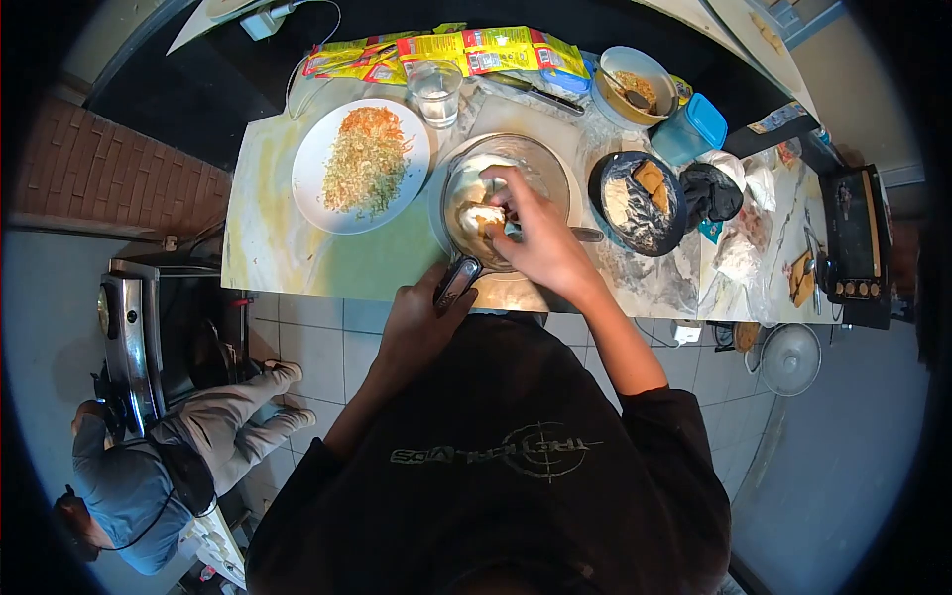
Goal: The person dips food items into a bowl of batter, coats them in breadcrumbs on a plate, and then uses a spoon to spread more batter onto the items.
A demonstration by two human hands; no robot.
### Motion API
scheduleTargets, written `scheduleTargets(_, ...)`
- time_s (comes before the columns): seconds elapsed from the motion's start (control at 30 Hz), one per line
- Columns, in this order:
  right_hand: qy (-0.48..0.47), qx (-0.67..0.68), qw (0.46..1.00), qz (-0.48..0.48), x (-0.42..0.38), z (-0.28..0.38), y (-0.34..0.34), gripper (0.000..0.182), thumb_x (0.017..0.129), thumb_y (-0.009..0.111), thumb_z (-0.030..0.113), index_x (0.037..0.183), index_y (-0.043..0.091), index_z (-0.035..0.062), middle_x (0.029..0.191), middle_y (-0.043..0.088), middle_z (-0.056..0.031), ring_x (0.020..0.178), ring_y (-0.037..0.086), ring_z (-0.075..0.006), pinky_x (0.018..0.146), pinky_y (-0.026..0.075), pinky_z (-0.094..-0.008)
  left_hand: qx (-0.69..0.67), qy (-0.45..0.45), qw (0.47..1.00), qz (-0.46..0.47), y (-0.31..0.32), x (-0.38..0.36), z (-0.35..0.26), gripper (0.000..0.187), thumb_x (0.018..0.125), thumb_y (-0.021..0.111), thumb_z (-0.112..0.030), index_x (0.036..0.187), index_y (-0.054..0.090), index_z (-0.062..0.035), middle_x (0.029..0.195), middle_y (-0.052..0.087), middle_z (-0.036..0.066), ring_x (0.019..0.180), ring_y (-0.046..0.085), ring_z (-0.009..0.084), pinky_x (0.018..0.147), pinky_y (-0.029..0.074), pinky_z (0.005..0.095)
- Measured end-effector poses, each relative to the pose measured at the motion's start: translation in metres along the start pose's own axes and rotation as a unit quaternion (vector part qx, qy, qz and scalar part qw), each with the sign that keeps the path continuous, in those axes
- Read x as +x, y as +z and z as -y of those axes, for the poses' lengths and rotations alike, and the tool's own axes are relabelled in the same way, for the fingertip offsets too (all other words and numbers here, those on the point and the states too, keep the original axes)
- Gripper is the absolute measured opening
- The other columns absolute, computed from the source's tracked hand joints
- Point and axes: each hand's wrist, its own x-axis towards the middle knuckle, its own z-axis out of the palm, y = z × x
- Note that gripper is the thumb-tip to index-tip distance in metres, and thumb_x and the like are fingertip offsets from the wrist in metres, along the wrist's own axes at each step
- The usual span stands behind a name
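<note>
My left hand (426,307) is closed around a black handle (459,284) at the near side of a round, see-through vessel (557,177). A pale, whitish substance coats part of the vessel's inside. Over the vessel, my right hand (535,233) bends its thumb and fingers around a brown piece of food with a white coating (480,216). Its exact kind I cannot make out. To the right, brown pieces of food (651,185) lie on a dark round plate (607,164), which has white residue. A short dark handle (587,235) sticks out between vessel and plate.
A white plate (309,203) of shredded orange and pale green vegetables stands left. Behind are a glass of water (436,94), yellow-red packets (496,50), a knife (540,94), a bowl (607,99) and a blue-lidded container (694,129). Another person (149,476) is at lower left.
</note>
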Motion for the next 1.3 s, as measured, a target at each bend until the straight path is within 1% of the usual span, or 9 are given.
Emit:
scheduleTargets(0.07, -0.018, -0.036, 0.999, 0.018, -0.003, 0.004, -0.001, 0.056, 0.082, 0.066, 0.001, 0.131, 0.042, 0.0129, 0.100, 0.061, -0.0166, 0.099, 0.061, -0.0342, 0.087, 0.048, -0.0395, -0.001, -0.024, 1.000, -0.001, 0.000, -0.001, -0.001, 0.034, 0.084, 0.072, -0.024, 0.100, 0.060, 0.0035, 0.073, 0.066, 0.017, 0.059, 0.061, 0.0214, 0.058, 0.047, 0.0367)
scheduleTargets(0.2, -0.020, -0.036, 0.999, 0.035, -0.001, 0.007, -0.004, 0.057, 0.082, 0.066, 0.002, 0.132, 0.041, 0.0130, 0.102, 0.061, -0.0185, 0.105, 0.059, -0.0370, 0.090, 0.046, -0.0418, -0.005, -0.016, 1.000, -0.003, 0.003, -0.001, 0.003, 0.035, 0.084, 0.072, -0.024, 0.100, 0.060, 0.0039, 0.075, 0.066, 0.018, 0.060, 0.063, 0.0223, 0.060, 0.048, 0.0368)
scheduleTargets(0.5, -0.023, -0.047, 0.997, 0.058, 0.004, 0.007, -0.003, 0.053, 0.084, 0.066, 0.006, 0.131, 0.042, 0.0116, 0.099, 0.062, -0.0181, 0.095, 0.063, -0.0378, 0.083, 0.050, -0.0419, 0.001, -0.013, 1.000, -0.003, 0.002, -0.004, 0.005, 0.034, 0.084, 0.072, -0.023, 0.100, 0.060, 0.0043, 0.076, 0.067, 0.018, 0.063, 0.064, 0.0234, 0.061, 0.049, 0.0367)
scheduleTargets(0.7, -0.018, -0.011, 1.000, -0.005, 0.002, 0.000, 0.005, 0.052, 0.083, 0.067, 0.004, 0.129, 0.043, 0.0112, 0.096, 0.062, -0.0161, 0.093, 0.063, -0.0361, 0.082, 0.050, -0.0389, 0.014, -0.012, 1.000, -0.020, 0.000, -0.004, 0.005, 0.031, 0.084, 0.072, -0.022, 0.099, 0.060, 0.0030, 0.073, 0.066, 0.017, 0.060, 0.062, 0.0206, 0.058, 0.047, 0.0359)
scheduleTargets(0.77, -0.065, -0.030, 0.997, -0.002, 0.000, -0.002, 0.010, 0.054, 0.082, 0.067, 0.001, 0.129, 0.043, 0.0110, 0.096, 0.063, -0.0156, 0.095, 0.064, -0.0350, 0.084, 0.050, -0.0391, -0.005, 0.021, 0.999, -0.031, 0.001, -0.004, 0.008, 0.034, 0.086, 0.068, -0.024, 0.099, 0.056, 0.0056, 0.070, 0.064, 0.024, 0.062, 0.064, 0.0388, 0.058, 0.048, 0.0444)
scheduleTargets(1.0, -0.015, -0.041, 0.999, 0.024, -0.005, 0.009, 0.007, 0.053, 0.083, 0.066, 0.000, 0.130, 0.043, 0.0112, 0.098, 0.065, -0.0166, 0.097, 0.065, -0.0322, 0.087, 0.049, -0.0381, 0.002, 0.010, 1.000, -0.029, 0.001, -0.007, 0.009, 0.034, 0.086, 0.069, -0.024, 0.098, 0.056, 0.0049, 0.069, 0.064, 0.024, 0.061, 0.064, 0.0392, 0.058, 0.047, 0.0448)
scheduleTargets(1.1, 0.008, 0.030, 0.999, 0.038, -0.004, 0.016, 0.001, 0.052, 0.082, 0.064, 0.001, 0.129, 0.042, 0.0098, 0.101, 0.064, -0.0227, 0.100, 0.062, -0.0410, 0.083, 0.050, -0.0447, 0.004, 0.021, 0.999, -0.036, 0.001, -0.006, 0.010, 0.034, 0.086, 0.069, -0.024, 0.098, 0.056, 0.0049, 0.069, 0.064, 0.024, 0.062, 0.064, 0.0396, 0.057, 0.047, 0.0453)
scheduleTargets(1.2, -0.006, 0.030, 0.999, -0.021, -0.004, 0.019, 0.003, 0.054, 0.083, 0.066, 0.001, 0.131, 0.043, 0.0121, 0.098, 0.065, -0.0183, 0.095, 0.064, -0.0380, 0.084, 0.050, -0.0423, 0.022, -0.013, 0.999, -0.031, -0.002, -0.007, 0.006, 0.031, 0.085, 0.071, -0.023, 0.097, 0.058, 0.0023, 0.073, 0.065, 0.020, 0.061, 0.064, 0.0297, 0.060, 0.048, 0.0388)
scheduleTargets(1.3, -0.064, -0.036, 0.996, -0.051, -0.006, 0.011, 0.014, 0.054, 0.083, 0.066, 0.001, 0.131, 0.043, 0.0124, 0.097, 0.065, -0.0175, 0.094, 0.065, -0.0363, 0.081, 0.050, -0.0426, 0.027, 0.008, 0.999, -0.022, -0.002, -0.009, 0.005, 0.034, 0.086, 0.069, -0.024, 0.098, 0.056, 0.0050, 0.071, 0.064, 0.024, 0.063, 0.064, 0.0406, 0.058, 0.047, 0.0456)
